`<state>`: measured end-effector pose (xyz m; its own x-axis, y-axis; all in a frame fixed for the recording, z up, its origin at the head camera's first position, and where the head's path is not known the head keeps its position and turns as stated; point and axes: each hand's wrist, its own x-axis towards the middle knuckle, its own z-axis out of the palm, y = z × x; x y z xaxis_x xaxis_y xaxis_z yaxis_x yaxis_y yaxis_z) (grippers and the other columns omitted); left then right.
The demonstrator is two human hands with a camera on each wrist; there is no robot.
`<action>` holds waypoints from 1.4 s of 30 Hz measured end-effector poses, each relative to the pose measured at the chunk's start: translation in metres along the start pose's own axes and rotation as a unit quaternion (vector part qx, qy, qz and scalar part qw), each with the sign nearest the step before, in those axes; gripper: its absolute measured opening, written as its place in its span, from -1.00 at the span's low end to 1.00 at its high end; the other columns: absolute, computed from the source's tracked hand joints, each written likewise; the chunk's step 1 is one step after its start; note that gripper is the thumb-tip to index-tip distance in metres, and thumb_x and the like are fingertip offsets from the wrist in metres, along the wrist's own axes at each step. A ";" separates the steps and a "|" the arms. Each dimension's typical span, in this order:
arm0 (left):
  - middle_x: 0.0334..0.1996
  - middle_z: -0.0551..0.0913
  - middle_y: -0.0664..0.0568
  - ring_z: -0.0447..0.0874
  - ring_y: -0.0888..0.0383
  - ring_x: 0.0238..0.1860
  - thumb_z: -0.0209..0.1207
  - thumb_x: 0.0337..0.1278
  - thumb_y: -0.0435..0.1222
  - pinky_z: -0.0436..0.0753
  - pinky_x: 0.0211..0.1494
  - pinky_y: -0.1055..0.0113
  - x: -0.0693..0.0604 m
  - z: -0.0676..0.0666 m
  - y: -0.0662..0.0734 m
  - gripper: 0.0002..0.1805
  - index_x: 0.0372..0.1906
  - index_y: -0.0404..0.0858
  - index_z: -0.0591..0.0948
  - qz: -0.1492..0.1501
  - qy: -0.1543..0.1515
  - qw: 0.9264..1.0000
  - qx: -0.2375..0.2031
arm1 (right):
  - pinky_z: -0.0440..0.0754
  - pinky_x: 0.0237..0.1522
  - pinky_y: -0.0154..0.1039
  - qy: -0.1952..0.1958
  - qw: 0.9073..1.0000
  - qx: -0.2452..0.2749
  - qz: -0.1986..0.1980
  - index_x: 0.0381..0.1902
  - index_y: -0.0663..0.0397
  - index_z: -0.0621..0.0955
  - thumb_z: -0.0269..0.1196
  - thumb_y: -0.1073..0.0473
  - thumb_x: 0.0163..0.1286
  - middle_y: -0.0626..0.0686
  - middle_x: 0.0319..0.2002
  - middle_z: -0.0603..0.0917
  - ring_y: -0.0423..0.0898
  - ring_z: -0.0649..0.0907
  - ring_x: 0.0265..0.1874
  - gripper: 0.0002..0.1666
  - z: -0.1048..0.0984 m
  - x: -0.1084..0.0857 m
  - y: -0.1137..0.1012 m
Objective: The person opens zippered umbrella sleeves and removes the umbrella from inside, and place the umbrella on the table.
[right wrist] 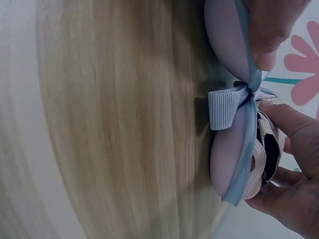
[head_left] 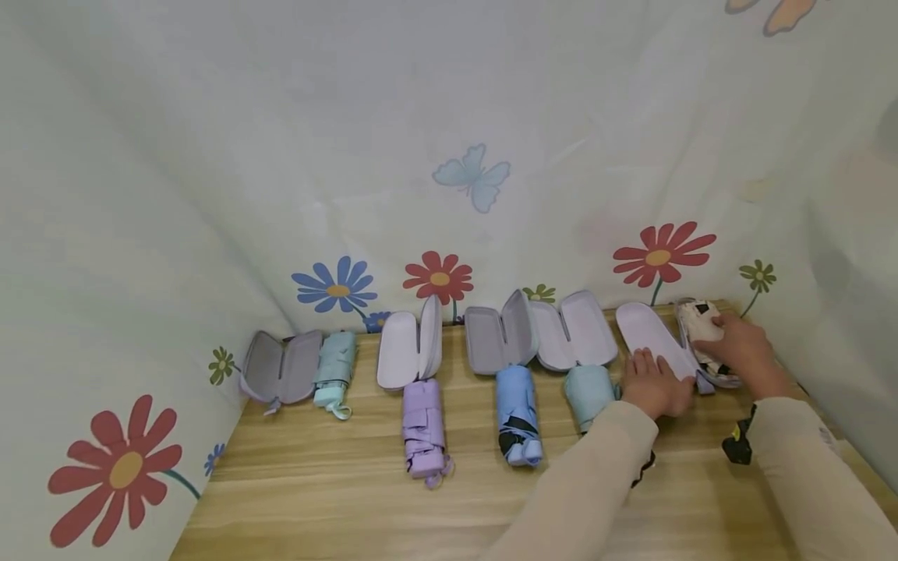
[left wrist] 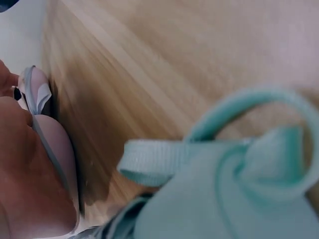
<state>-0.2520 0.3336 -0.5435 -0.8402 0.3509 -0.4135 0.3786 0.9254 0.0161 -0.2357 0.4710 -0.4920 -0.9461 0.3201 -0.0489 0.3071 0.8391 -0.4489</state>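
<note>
At the far right end of the row lies an unzipped lilac case [head_left: 644,326], its two halves spread apart. My left hand [head_left: 655,386] rests with extended fingers on its bare left half. A cream-and-black folded umbrella [head_left: 701,327] sits in the right half, and my right hand [head_left: 745,354] grips it from above, thumb and fingers at its sides. In the right wrist view the umbrella's cream strap [right wrist: 256,169] shows near the fingers, and a ribbed tab [right wrist: 224,107] sticks out between the halves. Close to my left wrist is a teal folded umbrella [left wrist: 199,199].
More open cases stand along the wall: a grey one [head_left: 263,370], a white one [head_left: 397,351], another grey one [head_left: 484,343] and a pale one [head_left: 589,331]. By them lie a mint umbrella [head_left: 335,362], a purple umbrella [head_left: 423,421] and a blue umbrella [head_left: 515,397] on the wooden table [head_left: 316,499].
</note>
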 end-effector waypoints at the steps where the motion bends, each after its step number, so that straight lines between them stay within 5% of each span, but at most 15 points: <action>1: 0.60 -0.18 0.34 -0.32 0.34 0.60 -0.58 0.42 0.37 -0.20 0.59 0.29 0.000 0.000 0.000 -0.27 0.60 0.28 -0.09 0.002 0.001 1.000 0.002 | 0.43 0.12 0.39 0.002 1.000 0.001 0.001 0.32 0.62 0.28 0.35 0.06 0.35 0.67 0.24 0.30 0.56 0.42 0.10 -0.13 0.001 0.000 0.000; 17: 0.60 -0.06 0.29 -0.21 0.32 0.60 -0.49 0.47 0.33 -0.23 0.58 0.31 -0.015 -0.012 -0.006 -0.28 0.60 0.22 0.06 0.005 0.041 0.999 -0.019 | 0.51 -0.04 0.33 0.048 0.998 0.038 0.001 0.25 0.60 0.32 0.34 0.14 0.32 0.66 0.12 0.40 0.52 0.49 -0.05 -0.23 0.001 0.010 -0.005; 24: 0.60 -0.08 0.30 -0.23 0.32 0.60 -0.52 0.48 0.33 -0.26 0.58 0.30 -0.022 -0.019 0.001 -0.30 0.60 0.25 0.05 -0.011 0.023 1.000 0.000 | 0.47 0.02 0.39 0.067 0.996 0.052 0.007 0.28 0.58 0.29 0.32 0.10 0.34 0.67 0.16 0.38 0.56 0.43 0.02 -0.21 -0.021 0.005 -0.014; 33: 0.57 0.07 0.28 -0.09 0.30 0.58 -0.42 0.50 0.29 -0.17 0.55 0.34 -0.032 -0.031 -0.011 -0.32 0.58 0.20 0.17 -0.008 0.057 0.998 -0.015 | 0.53 -0.23 0.32 0.076 0.993 0.051 -0.072 0.28 0.53 0.35 0.39 0.12 0.28 0.67 0.09 0.45 0.50 0.55 -0.11 -0.20 -0.048 -0.059 -0.016; 42: 0.57 0.05 0.30 -0.10 0.34 0.57 -0.39 0.49 0.30 -0.15 0.53 0.38 -0.029 -0.033 -0.011 -0.32 0.59 0.23 0.14 -0.006 0.041 0.999 -0.017 | 0.55 -0.50 0.09 0.037 0.997 0.010 -0.062 0.24 0.66 0.31 0.40 0.18 0.22 0.68 -0.15 0.53 0.31 0.62 -0.44 -0.17 -0.039 -0.126 0.001</action>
<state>-0.2449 0.3184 -0.5016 -0.8740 0.3492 -0.3378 0.3563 0.9334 0.0430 -0.1121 0.4491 -0.4512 -0.9665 0.2457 0.0740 0.1844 0.8655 -0.4658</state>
